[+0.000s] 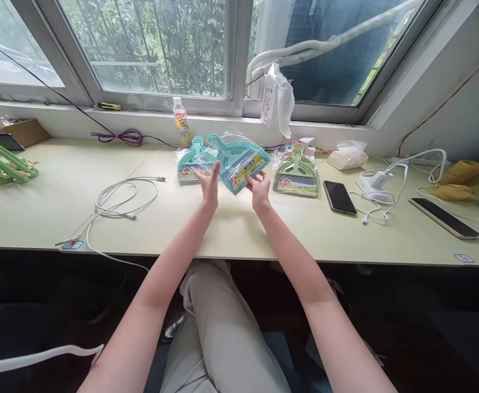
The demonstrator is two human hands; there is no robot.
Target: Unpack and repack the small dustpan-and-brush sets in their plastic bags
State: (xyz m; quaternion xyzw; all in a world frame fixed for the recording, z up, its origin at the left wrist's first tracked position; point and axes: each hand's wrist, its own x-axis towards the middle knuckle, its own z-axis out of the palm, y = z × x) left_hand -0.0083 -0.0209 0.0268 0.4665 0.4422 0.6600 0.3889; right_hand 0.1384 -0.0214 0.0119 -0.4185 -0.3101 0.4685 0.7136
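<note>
A teal dustpan and brush set in clear wrapping is held tilted above the table, its handle pointing to the upper left. My right hand grips its lower right edge, thumb on the yellow label. Beside its left edge is my left hand, fingers spread and thumb up; whether it touches the wrapping I cannot tell. Behind that hand, another teal dustpan set lies wrapped on the table. To the right sits a green dustpan set, also wrapped, with a bit of pink showing behind it.
A drink bottle stands at the back by the windowsill. Coiled white cable lies left. On the right are a phone, a tissue pack, a white charger and another phone. Another person's hand shows at the far right edge.
</note>
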